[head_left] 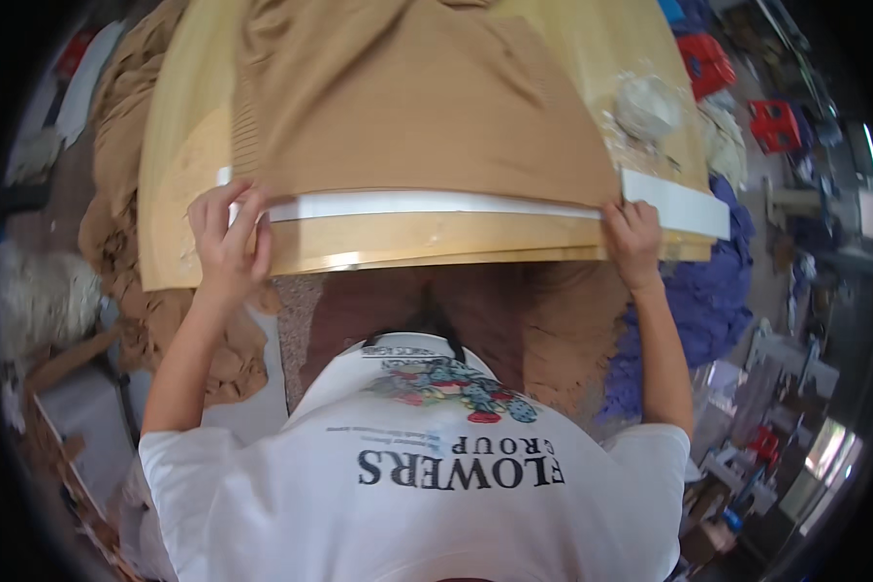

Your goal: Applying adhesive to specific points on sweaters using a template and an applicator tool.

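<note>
Right hand (634, 233) pinching near-right corner of tan knitted fabric (427, 116); left hand (227, 235) curled, grip unclear. Even tension should align it along flat white strip (677, 206).

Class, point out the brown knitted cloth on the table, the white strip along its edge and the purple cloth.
Brown knitted cloth (407, 116): head view, middle of panel.
White strip (427, 202): head view, middle.
Purple cloth (703, 299): head view, middle of heap.

Left fingers (245, 210) and right fingers (618, 215) touch tan fabric (422, 116) at near corners
</note>
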`<state>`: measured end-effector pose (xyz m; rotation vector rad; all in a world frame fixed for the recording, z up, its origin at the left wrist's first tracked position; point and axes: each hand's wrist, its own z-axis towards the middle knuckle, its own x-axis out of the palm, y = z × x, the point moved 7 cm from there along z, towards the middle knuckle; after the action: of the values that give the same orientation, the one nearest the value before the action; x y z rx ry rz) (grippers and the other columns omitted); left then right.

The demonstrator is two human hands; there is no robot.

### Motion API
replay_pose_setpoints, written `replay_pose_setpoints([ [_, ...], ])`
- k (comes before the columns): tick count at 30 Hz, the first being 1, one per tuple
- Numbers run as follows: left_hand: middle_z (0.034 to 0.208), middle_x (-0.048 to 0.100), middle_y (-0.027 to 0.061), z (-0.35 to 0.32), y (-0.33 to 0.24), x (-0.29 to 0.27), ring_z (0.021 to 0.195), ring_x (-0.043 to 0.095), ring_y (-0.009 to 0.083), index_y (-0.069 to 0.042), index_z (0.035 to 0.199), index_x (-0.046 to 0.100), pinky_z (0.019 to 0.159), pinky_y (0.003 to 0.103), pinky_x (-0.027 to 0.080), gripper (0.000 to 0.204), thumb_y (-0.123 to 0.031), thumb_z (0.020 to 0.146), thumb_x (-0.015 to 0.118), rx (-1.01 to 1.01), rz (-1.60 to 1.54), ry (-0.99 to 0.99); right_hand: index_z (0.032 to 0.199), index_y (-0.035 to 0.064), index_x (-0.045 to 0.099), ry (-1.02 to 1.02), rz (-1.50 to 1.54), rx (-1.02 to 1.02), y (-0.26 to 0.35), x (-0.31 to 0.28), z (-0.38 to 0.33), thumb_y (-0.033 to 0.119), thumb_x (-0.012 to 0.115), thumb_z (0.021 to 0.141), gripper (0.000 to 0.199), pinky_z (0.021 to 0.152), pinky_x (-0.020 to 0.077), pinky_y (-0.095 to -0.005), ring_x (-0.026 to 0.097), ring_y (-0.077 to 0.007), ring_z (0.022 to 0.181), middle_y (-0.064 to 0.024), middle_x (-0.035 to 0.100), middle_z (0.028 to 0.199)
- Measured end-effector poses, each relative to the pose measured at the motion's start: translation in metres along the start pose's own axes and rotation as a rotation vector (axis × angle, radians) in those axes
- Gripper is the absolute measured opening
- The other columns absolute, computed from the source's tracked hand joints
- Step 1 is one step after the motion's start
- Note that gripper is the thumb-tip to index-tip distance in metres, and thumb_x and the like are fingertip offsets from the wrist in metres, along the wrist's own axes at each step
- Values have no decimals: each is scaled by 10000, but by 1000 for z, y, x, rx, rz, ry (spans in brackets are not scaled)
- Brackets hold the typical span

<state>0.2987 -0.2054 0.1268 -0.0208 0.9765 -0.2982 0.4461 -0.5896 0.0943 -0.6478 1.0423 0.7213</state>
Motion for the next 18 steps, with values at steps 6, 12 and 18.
replay_pose_setpoints([
  [6,958,575,126,89,-196,127,842,553,276,-20,943,597,727,378,445,243,-23,704,641,118,-724,90,953,58,579,-36,10,90,-3,1,-16,14,583,696,261,622,396,-346,486,-223,685,-63,528,726],
  [12,863,551,78,127,-253,208,831,539,255,-39,929,634,714,358,430,245,-44,685,615,257,-632,177,1002,57,570,-221,329,372,-26,-4,-35,-67,541,695,332,642,401,-378,488,-272,700,-100,529,754],
  [18,969,573,69,134,-254,208,850,524,252,-63,991,637,737,359,427,310,-12,688,593,368,-639,263,1176,50,472,-415,762,715,-60,-40,-52,92,461,900,279,729,483,-309,596,-219,797,-91,624,943],
])
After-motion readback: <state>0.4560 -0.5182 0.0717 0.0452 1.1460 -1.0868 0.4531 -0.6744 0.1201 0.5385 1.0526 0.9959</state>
